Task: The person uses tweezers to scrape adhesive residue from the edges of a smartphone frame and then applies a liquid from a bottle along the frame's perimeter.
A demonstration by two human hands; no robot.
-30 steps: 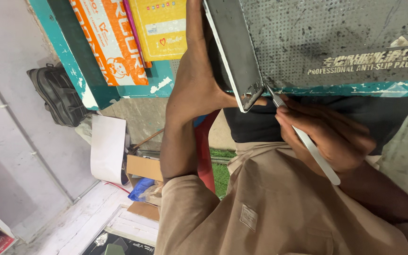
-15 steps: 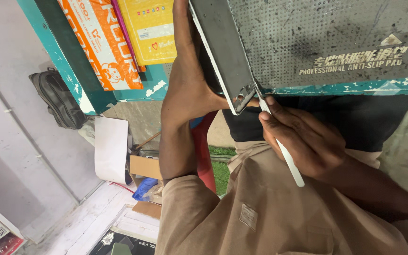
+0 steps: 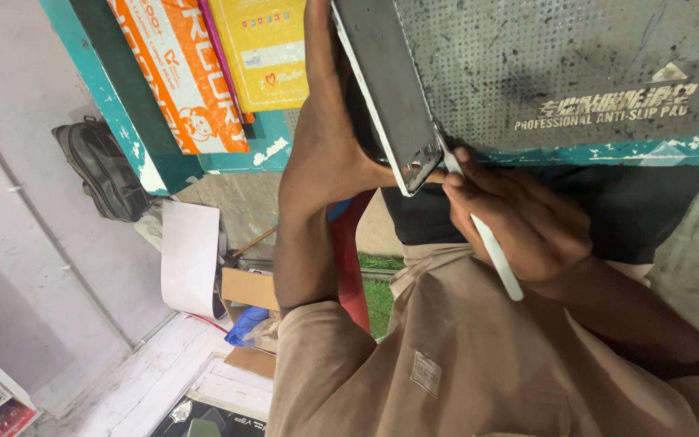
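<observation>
Grey wall and pale floor fill the left edge, with a black bag (image 3: 100,170) slumped against the wall. Just right of it, a white sheet of paper (image 3: 191,257) hangs down over a brown cardboard box (image 3: 250,288). Teal-edged counter (image 3: 204,162) runs along the top; on it an orange packet (image 3: 189,77) lies beside a yellow packet (image 3: 262,50).

Left hand (image 3: 329,154): closed around the back of a tablet (image 3: 386,89), which stands tilted on edge, lower corner hanging just past the counter's lip. Fingers mostly hidden behind the device.

Right hand (image 3: 519,222): closed in a pen-style grip on a slim white tool (image 3: 491,243). Its metal tip touches the tablet's lower corner, at the seam.

Behind both, a grey dotted anti-slip mat (image 3: 560,65) covers the counter. Tan shirt (image 3: 479,372) fills the lower frame.
</observation>
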